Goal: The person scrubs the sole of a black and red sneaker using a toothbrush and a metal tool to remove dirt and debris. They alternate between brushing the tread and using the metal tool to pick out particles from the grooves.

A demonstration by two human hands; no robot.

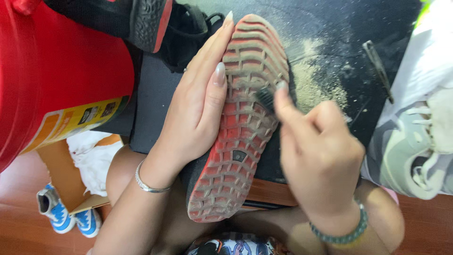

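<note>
**Brushing a shoe sole, both hands busy**

Left hand (200,111) laid flat along the left edge of a shoe (238,123), fingers (218,75) stretched out and pressing the side, holding it sole-up. Shoe tilted, toe pointing away, heel near the lap, resting on the front edge of a dark surface (155,89). Sole red with grey dusty tread in a grid pattern. Silver bracelet (146,182) on left wrist.

Right hand (321,156) clenched around a small brush (265,98), index finger extended along it; black bristles touching the sole just right of middle, upper half. Handle hidden in the fist. Green bead bracelet (342,233) on right wrist.

Pale sandy dust (314,80) scattered over the surface just right of the shoe's toe. Thin dark tool (377,68) lying further right, kind unclear.

Red bucket (52,71) with yellow label at far left. Second black shoe (137,21) with red-edged sole at top, just beyond the left fingertips. Grey-and-white sneaker (415,156) with laces at the right edge, on white fabric. Blue-and-white small shoes (66,215) on the wooden floor (19,222), lower left, next to a cardboard box (66,174) with a white cloth (94,158) in it.
</note>
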